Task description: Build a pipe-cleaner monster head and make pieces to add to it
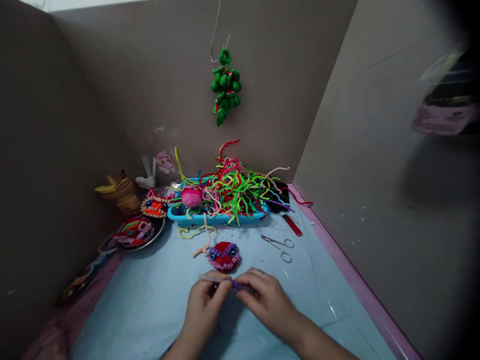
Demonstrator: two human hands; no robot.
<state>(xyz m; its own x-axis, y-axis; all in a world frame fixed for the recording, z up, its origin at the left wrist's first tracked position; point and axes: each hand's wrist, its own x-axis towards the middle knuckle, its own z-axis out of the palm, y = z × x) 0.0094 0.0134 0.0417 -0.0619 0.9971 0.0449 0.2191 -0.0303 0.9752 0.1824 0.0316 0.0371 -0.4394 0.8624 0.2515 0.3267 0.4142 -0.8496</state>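
Note:
Both my hands meet low in the middle of the light blue table cover. My left hand pinches a thin pale stick and the end of a purple pipe cleaner. My right hand is closed on the other end of that purple pipe cleaner. Just beyond my fingers lies a small red and purple pipe-cleaner figure with two eyes.
A blue tray heaped with coloured pipe cleaners and a pink ball stands behind. Small scissors and a red lighter lie to the right. Finished figures and a plate sit at left. A green figure hangs on the wall.

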